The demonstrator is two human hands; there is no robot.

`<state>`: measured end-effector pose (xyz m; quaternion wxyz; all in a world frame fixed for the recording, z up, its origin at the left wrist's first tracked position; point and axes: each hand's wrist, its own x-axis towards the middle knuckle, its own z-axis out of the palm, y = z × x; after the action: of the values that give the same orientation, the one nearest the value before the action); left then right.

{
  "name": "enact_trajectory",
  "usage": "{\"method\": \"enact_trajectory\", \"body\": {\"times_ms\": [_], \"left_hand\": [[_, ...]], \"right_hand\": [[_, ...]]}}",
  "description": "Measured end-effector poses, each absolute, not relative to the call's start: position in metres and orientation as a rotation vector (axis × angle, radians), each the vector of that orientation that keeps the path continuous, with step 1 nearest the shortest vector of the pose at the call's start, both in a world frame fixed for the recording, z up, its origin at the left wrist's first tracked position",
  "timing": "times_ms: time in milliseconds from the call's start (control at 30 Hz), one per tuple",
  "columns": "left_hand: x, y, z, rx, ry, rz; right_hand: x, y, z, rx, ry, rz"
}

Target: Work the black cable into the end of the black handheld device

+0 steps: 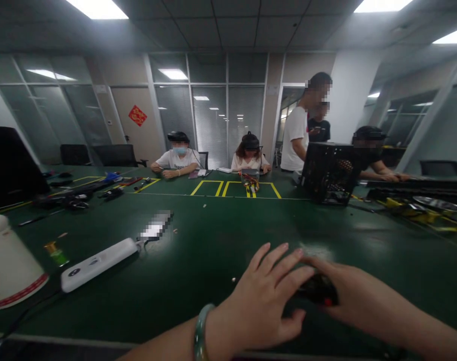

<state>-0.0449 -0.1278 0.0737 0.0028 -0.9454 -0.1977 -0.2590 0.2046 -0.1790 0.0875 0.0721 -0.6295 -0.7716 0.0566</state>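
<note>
My left hand (268, 293), with a green bangle (203, 331) on the wrist, reaches over the table with its fingers spread and holds nothing visible. Close beside its fingertips, my right hand (343, 286) is wrapped round a small dark object with a red spot (318, 290). Both hands partly cover that object, so its kind does not show. A tiny shiny bit (234, 280) lies on the green table (198, 250) left of my left hand.
At left are a cream jar (10, 260), a green glass vial (57, 254), a white power strip (100, 263) and a phone (156, 225). A black computer case (328, 173) stands at the far right, near metal parts (431, 208). Several people sit or stand beyond.
</note>
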Motion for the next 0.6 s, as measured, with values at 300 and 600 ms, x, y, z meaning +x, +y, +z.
{"method": "enact_trajectory", "body": {"times_ms": [300, 600], "left_hand": [[-0.033, -0.036, 0.014, -2.983, -1.261, -0.588], [-0.04, 0.011, 0.011, -2.926, -1.194, -0.479]], "right_hand": [[0.125, -0.05, 0.043, -1.67, -2.491, 0.055], [0.148, -0.069, 0.057, -1.657, -2.342, -0.111]]}}
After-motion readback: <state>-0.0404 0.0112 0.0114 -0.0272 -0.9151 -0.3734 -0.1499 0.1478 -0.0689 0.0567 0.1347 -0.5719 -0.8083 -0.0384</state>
